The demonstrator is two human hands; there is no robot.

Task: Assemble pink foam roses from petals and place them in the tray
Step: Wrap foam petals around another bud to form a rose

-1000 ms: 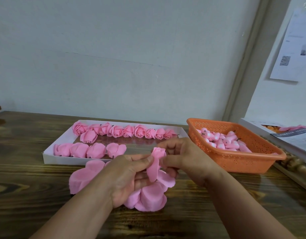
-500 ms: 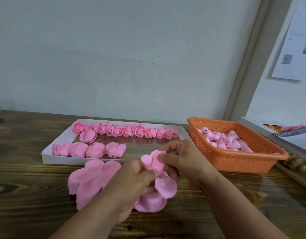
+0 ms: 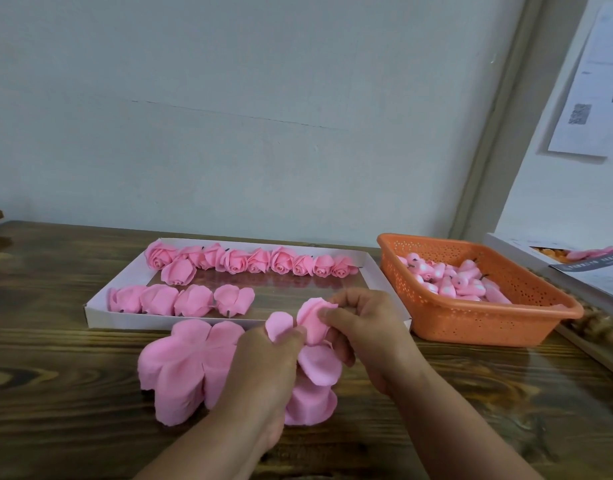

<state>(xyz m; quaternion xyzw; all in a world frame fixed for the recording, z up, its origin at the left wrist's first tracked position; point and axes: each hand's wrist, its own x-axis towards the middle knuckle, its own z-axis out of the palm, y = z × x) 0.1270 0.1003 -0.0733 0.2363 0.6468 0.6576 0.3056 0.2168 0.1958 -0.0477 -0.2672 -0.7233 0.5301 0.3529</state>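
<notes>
Both hands work on a pink foam petal piece (image 3: 313, 355) above the table's front middle. My left hand (image 3: 263, 372) pinches one small petal at the top between thumb and fingers, with more petals hanging below it. My right hand (image 3: 364, 330) pinches the neighbouring petal with curled fingers. A stack of flat pink petal cut-outs (image 3: 187, 365) lies on the wood just left of my left hand. Behind stands the white tray (image 3: 132, 318), holding a back row of several finished roses (image 3: 249, 261) and a shorter front row on its left.
An orange perforated basket (image 3: 471, 320) with several pink rose buds stands right of the tray. A white box with papers (image 3: 582, 268) lies at the far right edge. The wall rises close behind the wooden table (image 3: 56, 410).
The hands have lowered slightly and spread the petals apart; the rolled-up petal now opens into two separate lobes. The petal stack on the left is more exposed.
</notes>
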